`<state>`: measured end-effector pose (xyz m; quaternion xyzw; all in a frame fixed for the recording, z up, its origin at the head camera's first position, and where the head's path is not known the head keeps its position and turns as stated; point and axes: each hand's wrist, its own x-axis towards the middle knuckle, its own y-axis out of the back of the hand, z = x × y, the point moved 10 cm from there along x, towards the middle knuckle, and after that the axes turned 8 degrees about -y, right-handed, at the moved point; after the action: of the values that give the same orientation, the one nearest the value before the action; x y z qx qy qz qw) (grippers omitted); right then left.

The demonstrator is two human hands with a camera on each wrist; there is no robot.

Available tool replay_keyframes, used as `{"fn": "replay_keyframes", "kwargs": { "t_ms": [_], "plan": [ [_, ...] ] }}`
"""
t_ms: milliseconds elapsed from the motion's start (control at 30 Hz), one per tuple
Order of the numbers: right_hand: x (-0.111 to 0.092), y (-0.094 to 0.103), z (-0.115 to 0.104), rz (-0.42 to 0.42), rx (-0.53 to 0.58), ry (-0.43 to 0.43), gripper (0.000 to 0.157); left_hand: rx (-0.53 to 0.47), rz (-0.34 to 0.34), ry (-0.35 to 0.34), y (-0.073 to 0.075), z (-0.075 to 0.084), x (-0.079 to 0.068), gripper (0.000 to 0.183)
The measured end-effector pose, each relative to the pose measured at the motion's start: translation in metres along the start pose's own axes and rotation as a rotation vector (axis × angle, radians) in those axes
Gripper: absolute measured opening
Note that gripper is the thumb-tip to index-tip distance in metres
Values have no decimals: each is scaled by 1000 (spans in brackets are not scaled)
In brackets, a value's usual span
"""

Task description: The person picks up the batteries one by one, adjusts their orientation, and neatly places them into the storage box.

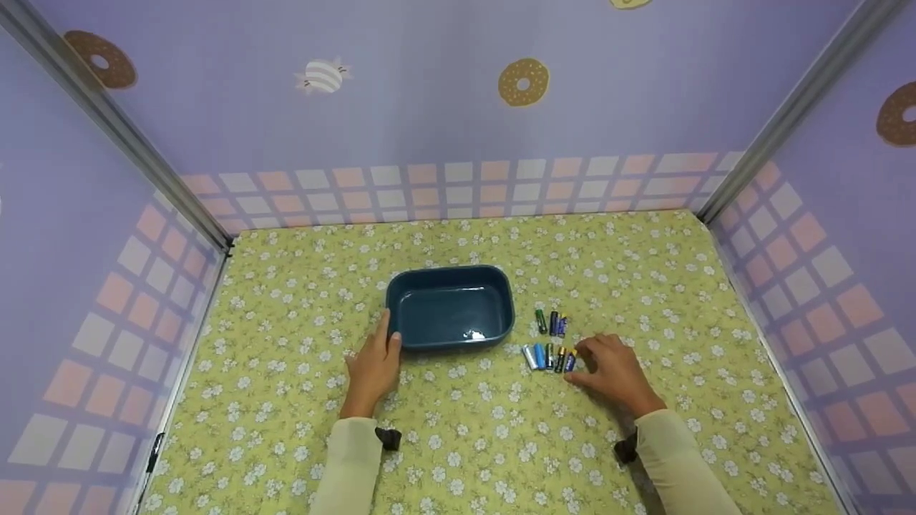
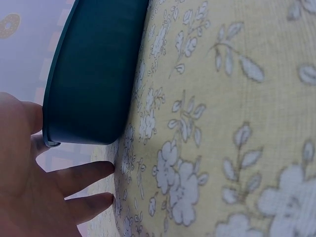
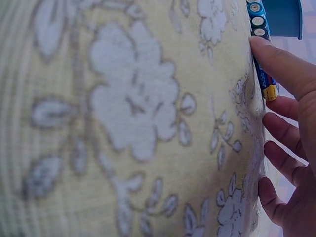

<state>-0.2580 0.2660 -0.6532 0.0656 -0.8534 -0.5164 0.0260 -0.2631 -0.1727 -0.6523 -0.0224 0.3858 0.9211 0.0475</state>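
A dark teal plastic basin stands upright near the middle of the table. My left hand rests at its near left corner, thumb and index finger touching the rim and the other fingers extended below it. To the basin's right, several small batteries lie in two rows. The far row has green and dark batteries; the near row includes a silver battery and a light blue battery. My right hand pinches the rightmost battery, blue with a yellow end, between thumb and index finger.
A yellow cloth with white flowers covers the table. Purple walls with a pink and white check band enclose the back and both sides. Grey metal posts stand at the back corners.
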Motion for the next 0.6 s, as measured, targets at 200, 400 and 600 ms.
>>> {"fn": "replay_keyframes", "kwargs": {
  "t_ms": [200, 400, 600],
  "plan": [
    [0, -1, 2, 0, 8, -17, 58, -7, -1, -13, 0, -1, 0, 62],
    [1, -1, 3, -6, 21, -26, 56, -18, -12, -24, -2, -3, 1, 64],
    [3, 3, 1, 0, 52, -34, 52, -10, -23, -19, -2, -4, 0, 65]
  ]
}}
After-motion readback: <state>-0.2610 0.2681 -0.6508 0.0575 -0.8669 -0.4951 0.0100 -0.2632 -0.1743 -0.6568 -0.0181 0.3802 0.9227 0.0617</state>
